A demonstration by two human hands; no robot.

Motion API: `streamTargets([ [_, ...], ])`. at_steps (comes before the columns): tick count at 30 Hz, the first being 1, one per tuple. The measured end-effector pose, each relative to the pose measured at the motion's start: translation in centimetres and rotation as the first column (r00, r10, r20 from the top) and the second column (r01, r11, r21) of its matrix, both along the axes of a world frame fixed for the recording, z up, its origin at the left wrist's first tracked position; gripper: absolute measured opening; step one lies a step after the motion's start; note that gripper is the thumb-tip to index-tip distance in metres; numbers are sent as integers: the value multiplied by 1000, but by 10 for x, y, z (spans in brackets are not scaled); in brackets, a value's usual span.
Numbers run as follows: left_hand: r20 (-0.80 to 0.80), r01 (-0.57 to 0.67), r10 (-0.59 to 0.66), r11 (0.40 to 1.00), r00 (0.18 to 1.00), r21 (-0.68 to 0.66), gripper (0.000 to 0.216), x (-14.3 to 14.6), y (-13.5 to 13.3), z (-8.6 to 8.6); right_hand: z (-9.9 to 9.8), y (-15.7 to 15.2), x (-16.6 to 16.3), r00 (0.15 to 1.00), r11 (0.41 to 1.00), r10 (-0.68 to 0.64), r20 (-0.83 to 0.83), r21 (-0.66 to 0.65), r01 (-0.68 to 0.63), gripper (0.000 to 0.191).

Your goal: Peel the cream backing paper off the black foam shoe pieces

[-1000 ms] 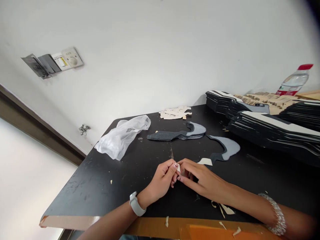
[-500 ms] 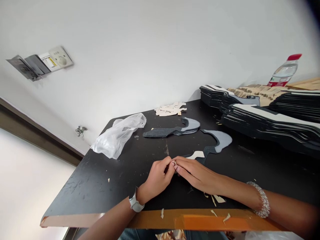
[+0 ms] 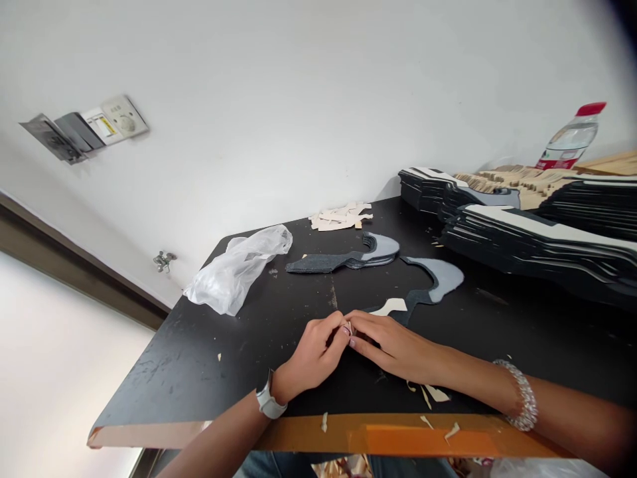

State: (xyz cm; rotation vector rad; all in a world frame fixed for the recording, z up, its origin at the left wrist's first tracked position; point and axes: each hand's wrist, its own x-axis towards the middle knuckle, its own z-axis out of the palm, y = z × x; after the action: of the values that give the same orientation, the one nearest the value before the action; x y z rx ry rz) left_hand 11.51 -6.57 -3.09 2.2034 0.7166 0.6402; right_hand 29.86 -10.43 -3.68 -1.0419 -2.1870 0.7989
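My left hand [image 3: 313, 355], with a white-strapped watch [image 3: 267, 399] on the wrist, meets my right hand [image 3: 393, 348] at the fingertips. Between them they pinch a small pale scrap [image 3: 348, 328], mostly hidden by the fingers. A flat grey-and-black curved cutout [image 3: 438, 282] lies just beyond my right hand, with a cream offcut [image 3: 391, 307] on its end. Farther back sits a small stack of similar dark cutouts [image 3: 328, 263]. Neither hand touches these.
A crumpled plastic bag [image 3: 233, 272] and cream offcuts [image 3: 340, 216] lie on the black table [image 3: 164, 375], whose front edge carries orange tape [image 3: 423, 438]. Tall stacks of dark cutouts [image 3: 527, 245] and a plastic bottle [image 3: 572, 143] stand at the back right.
My hands have drawn closer, and the pale scrap, plainly visible a second ago, is now mostly covered by my fingertips. The whole view has shifted slightly up and left.
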Motion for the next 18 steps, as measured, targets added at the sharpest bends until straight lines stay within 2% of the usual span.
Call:
streamTargets([
  [6, -5, 44, -44, 998, 999, 52, 27, -1, 1, 3, 5, -2, 4, 999, 999, 37, 6, -24, -36, 23],
  [11, -37, 77, -74, 992, 997, 98, 24, -2, 2, 3, 5, 0, 4, 992, 997, 61, -111, -43, -67, 30],
  [13, -49, 44, -38, 990, 998, 138, 23, -3, 4, 1, 2, 2, 4, 985, 997, 45, -165, -57, -55, 33],
  [18, -89, -118, 150, 949, 985, 293, 24, -9, 16, -6, -6, 7, 8, 978, 997, -6, -211, -80, -11, 36],
])
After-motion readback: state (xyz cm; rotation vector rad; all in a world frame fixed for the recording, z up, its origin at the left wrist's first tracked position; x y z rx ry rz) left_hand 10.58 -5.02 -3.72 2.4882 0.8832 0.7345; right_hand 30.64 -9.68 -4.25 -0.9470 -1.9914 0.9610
